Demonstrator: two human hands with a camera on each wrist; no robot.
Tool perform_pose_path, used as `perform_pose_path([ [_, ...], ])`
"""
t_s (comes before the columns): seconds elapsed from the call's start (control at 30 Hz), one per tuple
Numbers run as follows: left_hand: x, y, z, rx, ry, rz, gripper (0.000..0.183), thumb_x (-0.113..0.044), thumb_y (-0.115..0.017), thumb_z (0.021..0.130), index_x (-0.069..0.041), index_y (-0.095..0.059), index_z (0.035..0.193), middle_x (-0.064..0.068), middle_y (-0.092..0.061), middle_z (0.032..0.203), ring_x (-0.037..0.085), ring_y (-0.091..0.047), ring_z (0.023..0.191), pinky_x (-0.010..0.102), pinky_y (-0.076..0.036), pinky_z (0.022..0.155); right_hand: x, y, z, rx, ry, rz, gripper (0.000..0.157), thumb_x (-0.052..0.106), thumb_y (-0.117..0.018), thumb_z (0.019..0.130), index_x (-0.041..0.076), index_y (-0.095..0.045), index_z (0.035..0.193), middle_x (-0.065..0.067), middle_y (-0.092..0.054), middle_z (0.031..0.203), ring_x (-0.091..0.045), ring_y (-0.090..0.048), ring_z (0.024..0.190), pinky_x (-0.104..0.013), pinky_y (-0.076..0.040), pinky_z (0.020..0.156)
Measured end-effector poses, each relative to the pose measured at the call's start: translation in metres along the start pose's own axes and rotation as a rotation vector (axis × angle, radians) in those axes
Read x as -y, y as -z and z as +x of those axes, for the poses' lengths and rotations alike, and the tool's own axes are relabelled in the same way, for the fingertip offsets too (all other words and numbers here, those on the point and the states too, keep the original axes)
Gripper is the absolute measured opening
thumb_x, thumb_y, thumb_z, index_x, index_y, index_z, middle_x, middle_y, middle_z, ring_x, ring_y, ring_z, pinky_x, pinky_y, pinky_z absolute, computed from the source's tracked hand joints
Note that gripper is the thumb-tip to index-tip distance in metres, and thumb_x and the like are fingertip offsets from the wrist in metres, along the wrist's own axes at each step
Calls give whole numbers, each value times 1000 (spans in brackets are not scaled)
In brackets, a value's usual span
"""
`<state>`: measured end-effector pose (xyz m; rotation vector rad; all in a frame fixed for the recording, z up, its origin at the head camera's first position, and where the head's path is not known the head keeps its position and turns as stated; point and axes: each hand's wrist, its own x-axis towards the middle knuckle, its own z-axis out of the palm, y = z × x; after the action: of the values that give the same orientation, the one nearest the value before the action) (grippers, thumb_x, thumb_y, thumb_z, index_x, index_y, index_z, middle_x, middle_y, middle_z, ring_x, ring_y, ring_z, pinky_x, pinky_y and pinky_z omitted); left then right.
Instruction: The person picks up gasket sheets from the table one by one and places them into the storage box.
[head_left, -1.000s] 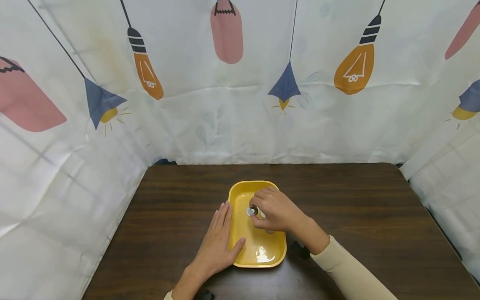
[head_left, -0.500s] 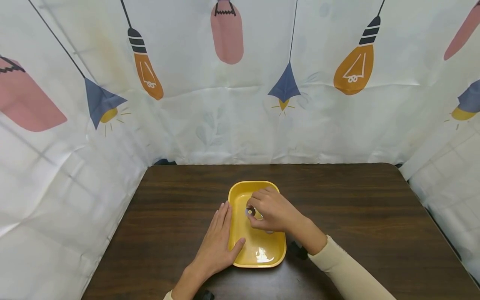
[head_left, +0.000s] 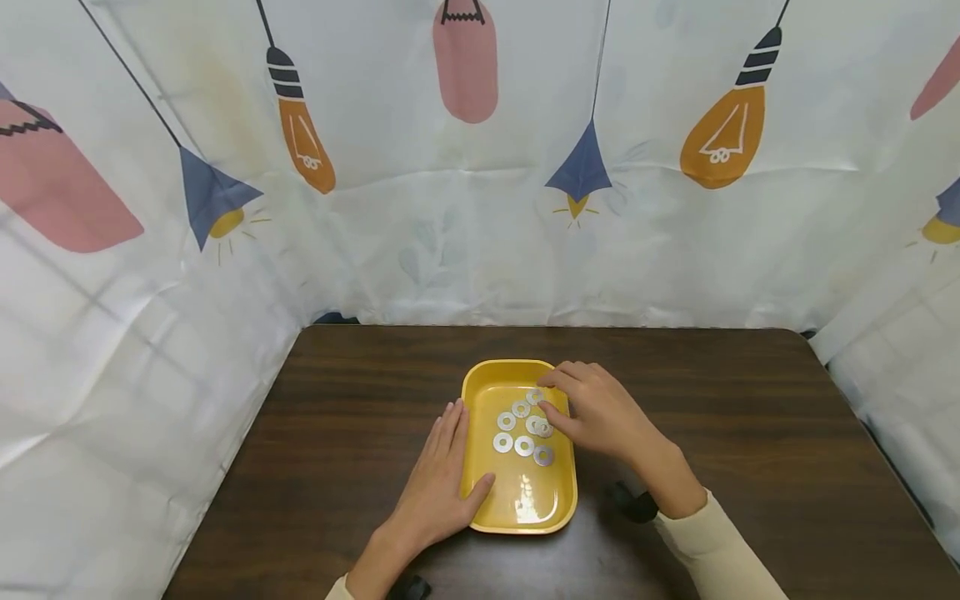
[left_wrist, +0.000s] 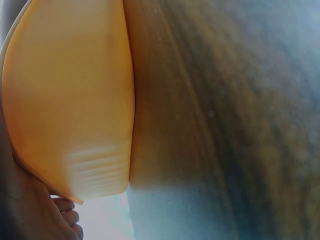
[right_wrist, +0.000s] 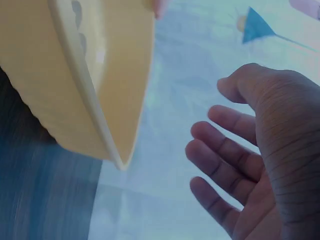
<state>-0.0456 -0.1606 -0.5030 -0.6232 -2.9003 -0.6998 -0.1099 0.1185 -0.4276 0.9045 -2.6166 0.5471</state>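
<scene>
Several flat silver washers (head_left: 496, 442) lie in the upper part of a yellow tray (head_left: 551, 492), a few of them overlapping near its right side. My left hand (head_left: 435, 479) rests along the tray's left rim, fingers straight and thumb over the edge. Over the upper right rim hovers my right hand (head_left: 607, 417), its thumb and index finger apart near the washers. In the right wrist view, the right hand (right_wrist: 250, 150) holds nothing, its fingers loosely bent beside the tray wall (right_wrist: 120, 75). The tray's ribbed outer side (left_wrist: 70, 90) fills the left of the left wrist view.
The tray sits on a dark wooden table (head_left: 360, 392) near its front middle. A white curtain (head_left: 487, 250) printed with lamps and bulbs hangs behind the table and along its sides. A black wrist device (head_left: 633, 502) shows under the right wrist.
The right hand has let go of a washer it was pinching over the tray and moved right, uncovering the washers. The left hand stays on the rim. The head view has shifted slightly.
</scene>
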Motion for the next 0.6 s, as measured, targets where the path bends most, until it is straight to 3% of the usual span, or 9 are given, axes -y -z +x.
perform_pose_path([
  [0.6, -1, -2, 0, -4, 9, -4, 98, -46, -67, 96, 1, -20, 168, 13, -15, 179, 30, -16, 168, 17, 11, 132, -19, 10, -43, -50, -211, 77, 21, 22, -81, 92, 15, -78, 112, 2, -76, 112, -25, -72, 105, -54, -59, 95],
])
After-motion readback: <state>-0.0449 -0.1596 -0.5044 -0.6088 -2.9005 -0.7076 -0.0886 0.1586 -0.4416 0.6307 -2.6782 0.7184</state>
